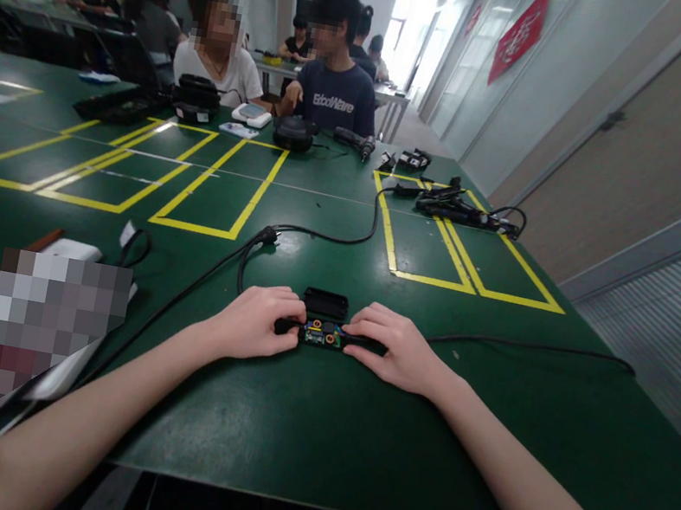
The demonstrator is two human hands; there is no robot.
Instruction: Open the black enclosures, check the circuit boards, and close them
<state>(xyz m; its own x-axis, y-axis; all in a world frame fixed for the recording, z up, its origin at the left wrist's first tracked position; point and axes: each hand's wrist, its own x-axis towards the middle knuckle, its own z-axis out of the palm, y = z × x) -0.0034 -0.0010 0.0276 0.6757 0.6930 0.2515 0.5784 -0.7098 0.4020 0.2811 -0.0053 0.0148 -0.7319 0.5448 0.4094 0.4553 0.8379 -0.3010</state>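
Note:
A small green circuit board [324,334] with copper-ringed coils lies on the table between my two hands, a black cable leaving it at either end. My left hand [262,325] is closed round the cable end at the board's left side. On the right, my right hand [393,348] pinches the other black cable end [368,343], its fingertips touching the board's edge. Just behind the board sits an open black plastic casing half [325,302]. Whether the board rests in a second casing half I cannot tell.
A black cord with a plug [268,235] crosses the green table [444,449]. Yellow tape rectangles [193,226] mark its far part. Black devices, a drill-like tool [353,143] and cables [467,211] lie toward the back. A white power strip [77,251] is at left. Two people sit opposite.

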